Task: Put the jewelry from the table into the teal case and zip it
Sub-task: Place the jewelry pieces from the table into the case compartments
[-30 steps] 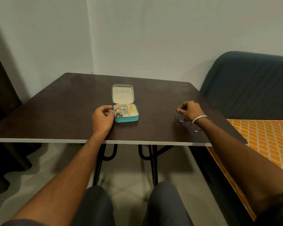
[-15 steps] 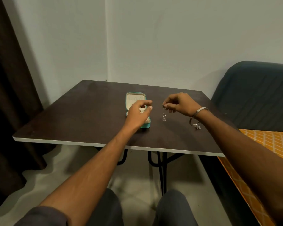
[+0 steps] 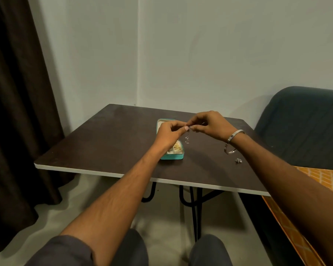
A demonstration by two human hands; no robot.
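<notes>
Now both hands on one piece.
Left hand (image 3: 169,131) off the case (image 3: 173,156), joined right hand (image 3: 208,123) pinching a dangling earring (image 3: 187,139) above it; bangle (image 3: 230,150) and stud (image 3: 238,160) left near right edge of table (image 3: 104,143).

My left hand (image 3: 168,132) and right hand (image 3: 208,122) are raised in front of me, fingertips meeting, each pinching with thumb and forefinger while the other fingers curl. Both forearms reach forward, bare, and angle inward toward each other.
</notes>
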